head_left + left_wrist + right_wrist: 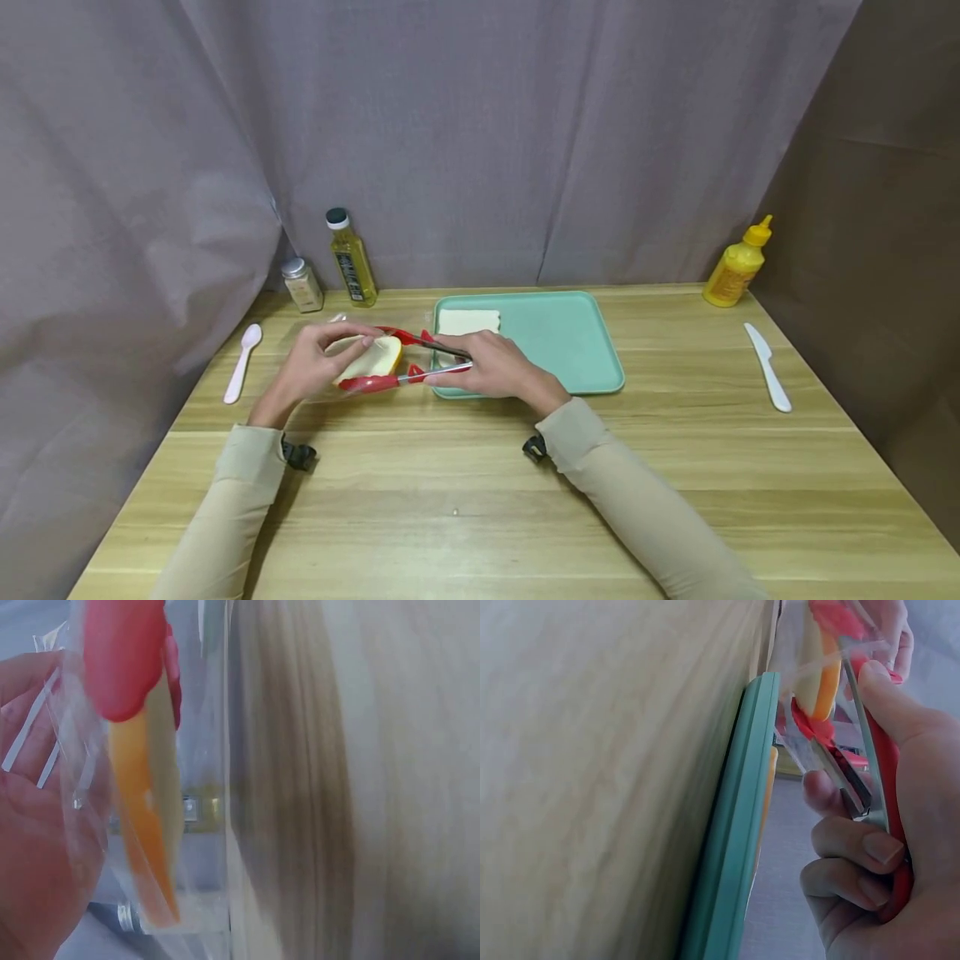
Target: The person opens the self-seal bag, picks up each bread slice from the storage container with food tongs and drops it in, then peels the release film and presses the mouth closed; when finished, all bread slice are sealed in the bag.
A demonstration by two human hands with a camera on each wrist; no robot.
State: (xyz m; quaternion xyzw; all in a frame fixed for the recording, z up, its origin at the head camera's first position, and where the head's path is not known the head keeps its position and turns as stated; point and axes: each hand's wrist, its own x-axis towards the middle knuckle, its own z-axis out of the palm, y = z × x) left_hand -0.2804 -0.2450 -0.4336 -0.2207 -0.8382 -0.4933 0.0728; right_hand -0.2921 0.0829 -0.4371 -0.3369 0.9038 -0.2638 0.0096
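My left hand (pixel 317 364) pinches a clear plastic bag (pixel 82 761) between thumb and fingers, left of the tray. Inside it is a slice of bread (pixel 381 357) with an orange-brown crust. A pair of red-tipped metal tongs (pixel 369 383) is in the grip of my right hand (pixel 491 364), whose fingers curl round the red handles in the right wrist view. The tong tips straddle the slice, one on each side. Just under the right hand is the teal tray (pixel 555 342), with another pale slice of bread (pixel 468 321) on its left part, partly hidden by the hand.
At the back left stand an oil bottle (pixel 352 262) and a shaker jar (pixel 303 285). A pink spoon (pixel 242 367) lies at the left edge. On the right are a yellow squeeze bottle (pixel 735 271) and a white knife (pixel 768 368). Grey curtains (pixel 480 142) hang behind the table.
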